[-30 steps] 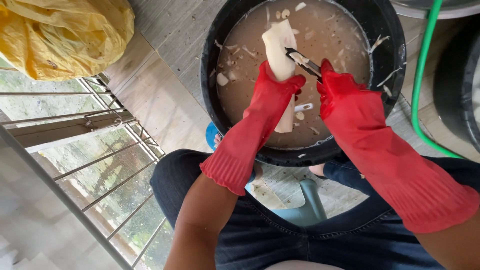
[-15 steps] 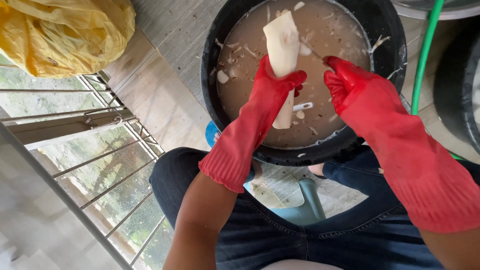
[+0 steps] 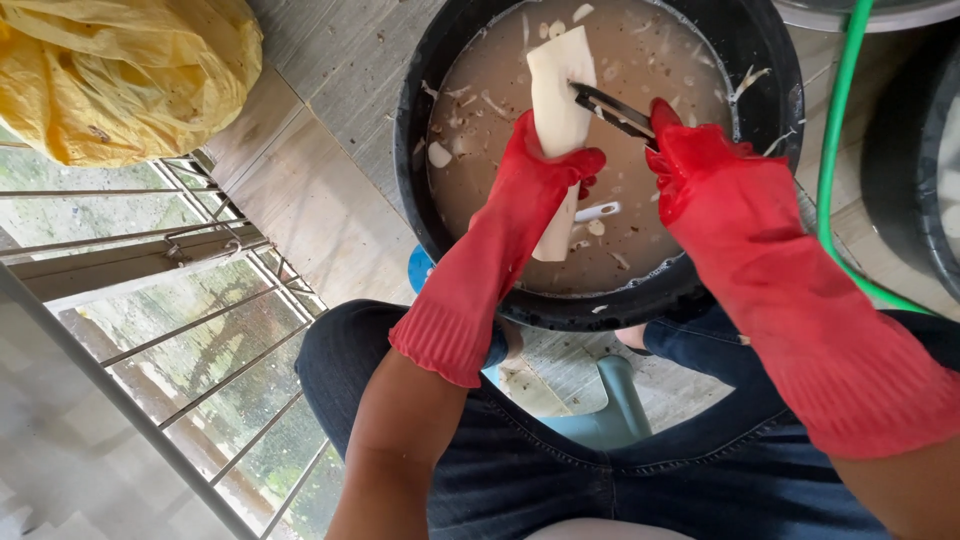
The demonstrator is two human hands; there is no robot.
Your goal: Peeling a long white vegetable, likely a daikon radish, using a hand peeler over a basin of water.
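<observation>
Both my hands wear long red rubber gloves. My left hand grips a long pale peeled root, held upright over a black tub of murky brown water with floating peel scraps. My right hand holds a dark-bladed peeler whose blade touches the root's right side near its upper part. The root's lower end pokes out below my left hand.
A yellow plastic bag lies at the top left on the tiled floor. A green hose runs down the right beside another dark tub. A metal railing lies to the left. My knees in jeans flank a blue-grey stool.
The right hand drew back to the right and returned, and the peeler blade now rests against the root's upper right side. The left hand turned the root slightly.
</observation>
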